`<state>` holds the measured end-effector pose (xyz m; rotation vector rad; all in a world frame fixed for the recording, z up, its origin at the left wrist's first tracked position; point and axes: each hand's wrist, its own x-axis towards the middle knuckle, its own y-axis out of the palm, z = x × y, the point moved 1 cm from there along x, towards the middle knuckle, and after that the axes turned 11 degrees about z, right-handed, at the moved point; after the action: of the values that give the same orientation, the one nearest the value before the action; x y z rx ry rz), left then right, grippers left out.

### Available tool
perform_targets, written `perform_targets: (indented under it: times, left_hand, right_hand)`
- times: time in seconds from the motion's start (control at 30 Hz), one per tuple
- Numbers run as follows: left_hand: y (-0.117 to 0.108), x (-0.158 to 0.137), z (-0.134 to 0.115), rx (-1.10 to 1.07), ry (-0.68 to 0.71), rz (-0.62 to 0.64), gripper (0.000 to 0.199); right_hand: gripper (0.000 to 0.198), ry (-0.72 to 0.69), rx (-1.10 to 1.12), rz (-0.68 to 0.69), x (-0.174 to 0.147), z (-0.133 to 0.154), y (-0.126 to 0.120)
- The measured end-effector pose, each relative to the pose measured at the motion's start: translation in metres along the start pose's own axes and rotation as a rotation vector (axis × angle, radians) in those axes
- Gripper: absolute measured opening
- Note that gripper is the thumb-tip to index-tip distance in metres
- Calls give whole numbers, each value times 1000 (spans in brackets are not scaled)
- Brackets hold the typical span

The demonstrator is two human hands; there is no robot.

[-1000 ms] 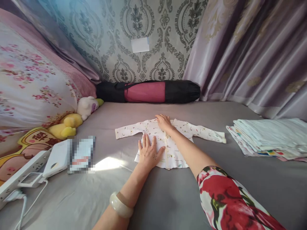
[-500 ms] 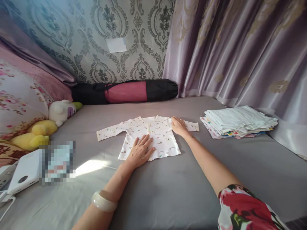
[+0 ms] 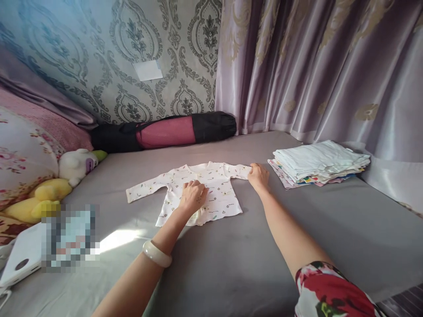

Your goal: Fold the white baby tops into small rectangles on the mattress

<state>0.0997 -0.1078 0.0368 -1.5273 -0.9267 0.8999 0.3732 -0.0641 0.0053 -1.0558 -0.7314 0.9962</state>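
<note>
A small white baby shirt (image 3: pixel 214 198) with a fine scattered print lies spread face-up on the grey bed sheet, its left-side sleeve stretched out. Over the middle of its front is my left hand (image 3: pixel 192 197), back upward, with loosely bent fingers pointing away and down; the fingertips are partly hidden. A pale bangle (image 3: pixel 157 254) circles that wrist. At the right sleeve's end is my right hand (image 3: pixel 259 177), its thumb and fingers closed on the cuff, which they hide.
A stack of folded clothes (image 3: pixel 319 163) sits on the right by the curtain (image 3: pixel 297 66). Against the wall lies a black and pink rolled bag (image 3: pixel 165 131). Plush toys (image 3: pixel 49 187), a white device (image 3: pixel 26 253) and a blurred-out item (image 3: pixel 72 237) are on the left.
My right hand has slid outward along the sleeve from the shoulder to the cuff. My left hand has gone from flat on the shirt to bent fingers. The view has shifted right.
</note>
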Motion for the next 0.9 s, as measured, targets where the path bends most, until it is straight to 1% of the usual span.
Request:
perform_targets:
  times: [0.1, 0.27, 0.37, 0.47, 0.57, 0.67, 0.8, 0.9]
  left_hand:
    - [2, 18, -7, -21, 38, 3, 28]
    - [14, 56, -15, -138, 178, -6, 25]
    - [23, 79, -18, -198, 259, -27, 25]
    - [30, 99, -21, -236, 312, -14, 29]
    - [35, 111, -23, -248, 316, 20, 36]
    - [38, 118, -23, -233, 289, 41, 43]
    - [38, 121, -21, -211, 259, 90, 52]
    - [34, 122, -23, -175, 242, 117, 56]
  right_hand:
    - [37, 22, -3, -38, 0, -4, 0]
    - [38, 81, -19, -82, 0, -11, -2]
    - [37, 143, -37, -91, 0, -14, -2]
    - [33, 200, -67, -127, -1, -14, -2]
    - [31, 258, -92, -166, -2, -14, -2]
    - [35, 297, -94, -177, -2, -13, -4]
    - [41, 344, -42, -145, 0, -13, -8]
    - [37, 371, -2, -119, 2, -15, -10]
